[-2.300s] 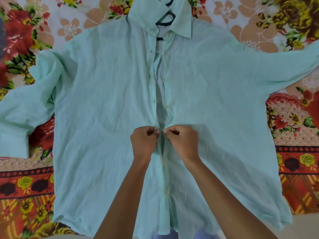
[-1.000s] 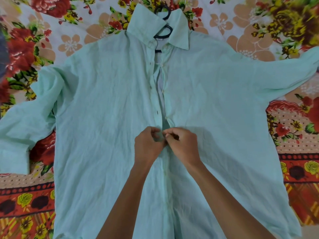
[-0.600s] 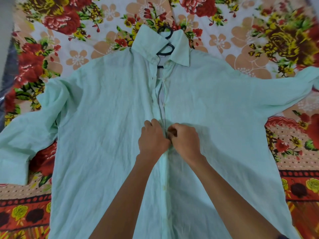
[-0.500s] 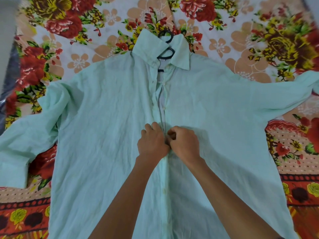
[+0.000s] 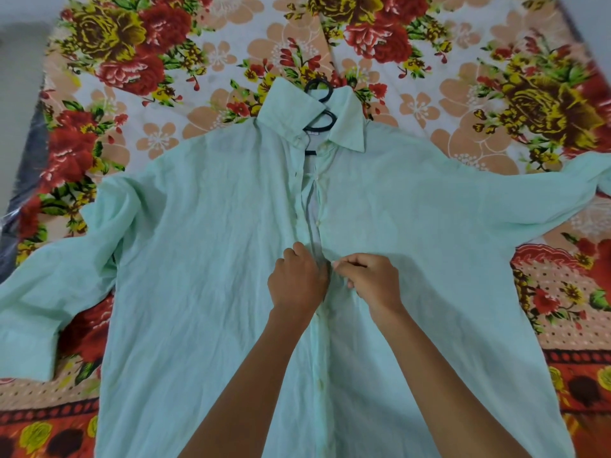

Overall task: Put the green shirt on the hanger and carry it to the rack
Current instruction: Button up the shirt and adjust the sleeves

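Observation:
The pale green shirt (image 5: 205,259) lies flat, front up, sleeves spread to both sides. A black hanger (image 5: 320,122) sits inside it; its hook pokes out above the collar. The front is closed below my hands and gapes open above them up to the collar. My left hand (image 5: 297,279) pinches the left edge of the button strip at mid-chest. My right hand (image 5: 370,279) pinches the right edge, thumb and forefinger together. The two hands almost touch.
A floral bedsheet (image 5: 215,61) in red, orange and yellow covers the bed under the shirt. Its left edge (image 5: 36,104) meets a dark strip and grey floor. No rack is in view.
My hands have moved a little up the button strip, and the gap below them has closed. The camera has tilted up, showing more bedsheet above the collar.

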